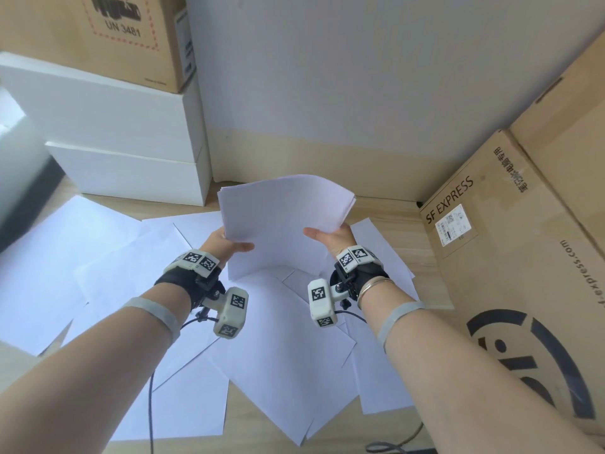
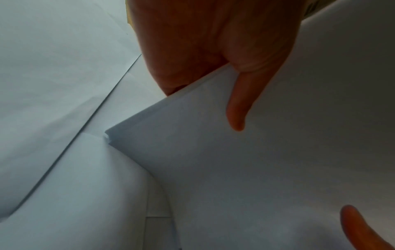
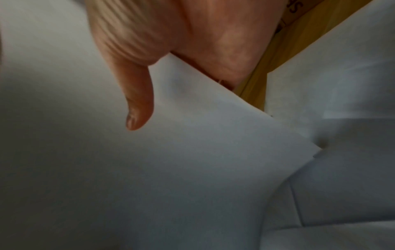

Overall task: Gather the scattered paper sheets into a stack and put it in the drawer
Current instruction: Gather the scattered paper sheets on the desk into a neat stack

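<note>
A stack of white paper sheets (image 1: 281,221) stands nearly upright above the wooden table (image 1: 422,224), its lower edge near the sheets below. My left hand (image 1: 229,242) pinches the stack's left side, thumb on the near face. My right hand (image 1: 330,237) pinches its right side the same way. In the left wrist view the thumb lies on the stack (image 2: 256,152), and in the right wrist view the thumb presses the stack (image 3: 171,160). Several loose sheets (image 1: 157,273) lie scattered and overlapping on the table under my arms. No drawer is in view.
Two white boxes (image 1: 131,132) stacked at the back left carry a brown carton (image 1: 98,31). Large SF Express cartons (image 1: 510,244) crowd the right side. A grey wall (image 1: 360,70) closes the back. A black cable (image 1: 150,404) hangs from my left wrist.
</note>
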Demonstrator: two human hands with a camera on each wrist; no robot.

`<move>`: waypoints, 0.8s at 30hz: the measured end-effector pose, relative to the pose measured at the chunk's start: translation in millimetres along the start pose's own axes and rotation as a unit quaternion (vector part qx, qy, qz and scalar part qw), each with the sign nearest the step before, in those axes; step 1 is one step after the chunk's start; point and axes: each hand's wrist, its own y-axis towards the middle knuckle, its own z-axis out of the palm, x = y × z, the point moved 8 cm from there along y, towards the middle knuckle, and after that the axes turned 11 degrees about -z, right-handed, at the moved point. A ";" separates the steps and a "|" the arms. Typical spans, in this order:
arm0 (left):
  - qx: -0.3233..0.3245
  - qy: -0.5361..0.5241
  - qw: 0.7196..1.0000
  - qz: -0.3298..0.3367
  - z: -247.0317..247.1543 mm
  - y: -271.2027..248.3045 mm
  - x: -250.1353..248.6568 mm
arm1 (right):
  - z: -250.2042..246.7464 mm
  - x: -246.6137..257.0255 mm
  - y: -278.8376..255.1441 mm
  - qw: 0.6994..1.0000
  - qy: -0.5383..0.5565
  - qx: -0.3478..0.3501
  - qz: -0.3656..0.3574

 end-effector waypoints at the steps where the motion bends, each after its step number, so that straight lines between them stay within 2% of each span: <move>1: -0.006 -0.010 1.000 0.001 -0.5 0.2 3.8 | 0.8 -7.1 -3.1 1.000 -0.012 -0.001 0.018; 5: -0.022 -0.077 0.995 0.057 -6.2 -5.9 -1.8 | -1.2 -13.6 -7.4 0.999 0.001 -0.037 0.025; 8: 0.005 -0.094 0.992 0.088 -7.3 -10.1 -9.3 | -7.9 -10.9 -4.9 0.998 0.038 -0.056 0.008; 11: 0.011 -0.070 0.996 0.053 -10.5 -6.2 0.1 | -7.3 -20.1 -5.7 0.999 0.028 -0.030 0.014; 13: -0.005 -0.026 1.000 0.000 -14.7 1.1 15.4 | -1.4 -33.0 -10.0 0.999 -0.002 -0.004 0.042; 15: -0.032 0.017 0.999 -0.022 -17.7 6.9 26.7 | 5.5 -43.8 -14.5 0.997 -0.048 0.023 0.063; 18: -0.069 0.004 0.998 0.000 -17.2 5.7 24.6 | 8.7 -44.3 -15.8 0.997 -0.052 0.013 0.058; 22: -0.015 -0.097 0.994 0.042 -10.8 0.3 13.9 | 0.7 -45.5 -12.4 0.999 -0.027 -0.024 0.033; 24: -0.004 -0.084 0.996 0.016 -9.2 -0.1 20.9 | 0.1 -57.9 -14.6 0.997 -0.039 -0.014 0.069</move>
